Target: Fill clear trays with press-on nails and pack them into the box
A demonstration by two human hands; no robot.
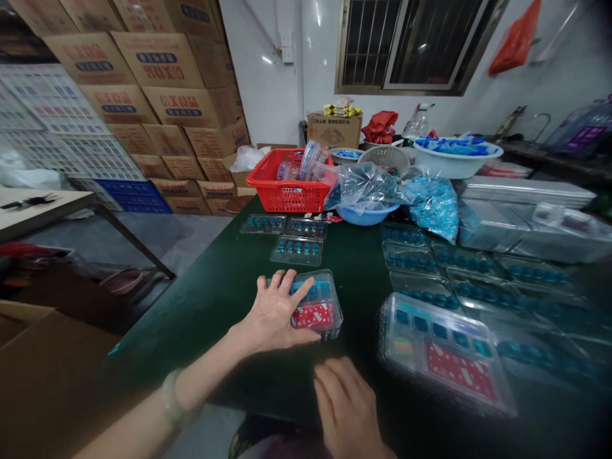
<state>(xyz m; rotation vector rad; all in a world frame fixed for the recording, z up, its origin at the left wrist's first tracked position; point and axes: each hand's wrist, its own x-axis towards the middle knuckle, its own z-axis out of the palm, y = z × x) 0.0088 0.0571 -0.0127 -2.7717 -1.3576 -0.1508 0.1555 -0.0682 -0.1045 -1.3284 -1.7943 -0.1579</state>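
My left hand [275,312] rests with spread fingers over the left part of a clear plastic box [329,299]. Inside the box are a red piece with white spots and a blue strip. Near the table's front edge is my right hand [347,401], slightly blurred, its fingers bent and close together. Whatever may be under those fingers is hidden. To the right of it lies a stack of clear plastic trays [444,357]; the top one holds a row of blue pieces and a red spotted piece.
Clear trays with blue pieces [296,248] lie farther back, and several more trays [415,258] cover the right side. Behind them stand a red basket [299,197], a blue basin [368,215] and a bag of blue wrappers [433,204]. Cartons [162,64] are piled at the left wall.
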